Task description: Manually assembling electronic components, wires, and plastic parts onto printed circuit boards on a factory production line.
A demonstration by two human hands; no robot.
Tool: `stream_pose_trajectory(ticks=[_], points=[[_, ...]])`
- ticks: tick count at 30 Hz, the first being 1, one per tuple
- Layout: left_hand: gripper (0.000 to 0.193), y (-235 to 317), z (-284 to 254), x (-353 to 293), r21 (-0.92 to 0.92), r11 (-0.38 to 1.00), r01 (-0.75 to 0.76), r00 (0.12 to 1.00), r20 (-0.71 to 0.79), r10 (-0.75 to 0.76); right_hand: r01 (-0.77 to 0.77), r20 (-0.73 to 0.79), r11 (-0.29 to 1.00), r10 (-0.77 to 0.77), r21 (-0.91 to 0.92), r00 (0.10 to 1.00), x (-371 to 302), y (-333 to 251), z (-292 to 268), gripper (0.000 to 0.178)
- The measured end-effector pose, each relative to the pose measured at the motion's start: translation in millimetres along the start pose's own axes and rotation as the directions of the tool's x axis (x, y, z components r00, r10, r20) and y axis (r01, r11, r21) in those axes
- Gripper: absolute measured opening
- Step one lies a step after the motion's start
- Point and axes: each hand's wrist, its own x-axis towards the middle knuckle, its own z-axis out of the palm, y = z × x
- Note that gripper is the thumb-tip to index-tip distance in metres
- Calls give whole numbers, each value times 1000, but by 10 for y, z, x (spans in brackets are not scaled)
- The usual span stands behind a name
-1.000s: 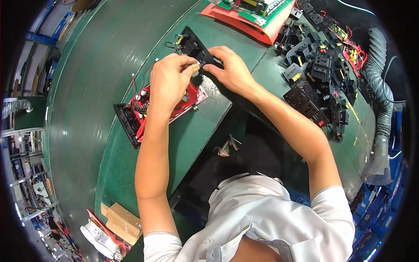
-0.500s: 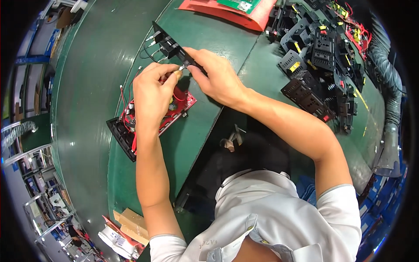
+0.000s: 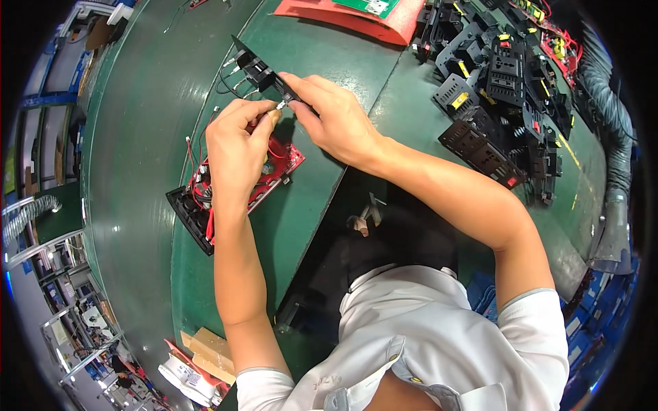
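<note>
A black panel (image 3: 255, 68) with socket housings and dark wires is tilted above the green workbench. My right hand (image 3: 343, 127) grips its near end between thumb and fingers. My left hand (image 3: 236, 147) is closed in a pinch on a small whitish wire connector (image 3: 281, 105) at the panel's edge, close to my right thumb. The fingertips partly cover the connector. Below my left hand lies a red circuit board (image 3: 293, 161) with red wires, joined to a black end plate (image 3: 190, 218); my hand and forearm hide part of this assembly.
Several black socket panels (image 3: 506, 72) are heaped at the right. Red foam (image 3: 329, 15) carrying a green circuit board (image 3: 368, 5) lies at the far side. A grey flexible duct (image 3: 608, 116) hangs on the right. Cardboard (image 3: 211, 351) sits at the lower left.
The panel and both hands appear slightly further left, along with a small shift of the whole view. My grips look the same. A thin wire has come into view at the top left.
</note>
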Motion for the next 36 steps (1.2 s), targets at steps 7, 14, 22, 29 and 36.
stream_pose_trajectory(ticks=[7, 14, 22, 29, 36], points=[[14, 43, 26, -8, 60, 998, -5, 1000, 0, 5, 24, -9, 999, -25, -46, 1000, -9, -3, -19, 45], [9, 8, 161, -15, 166, 963, -212, 972, -65, 225, -78, 45, 990, 84, -117, 995, -52, -89, -28, 46], [10, -113, 102, -18, 185, 957, -224, 972, -29, 233, -268, 132, 961, 258, 66, 957, -32, -42, 8, 39], [58, -223, -872, -86, 268, 958, 103, 993, 19, -112, -356, 46, 896, 357, 264, 933, 21, 116, -9, 51], [86, -727, -1105, -204, 293, 898, 327, 875, 267, -405, -360, -6, 851, 392, 383, 920, 73, 152, 9, 39]])
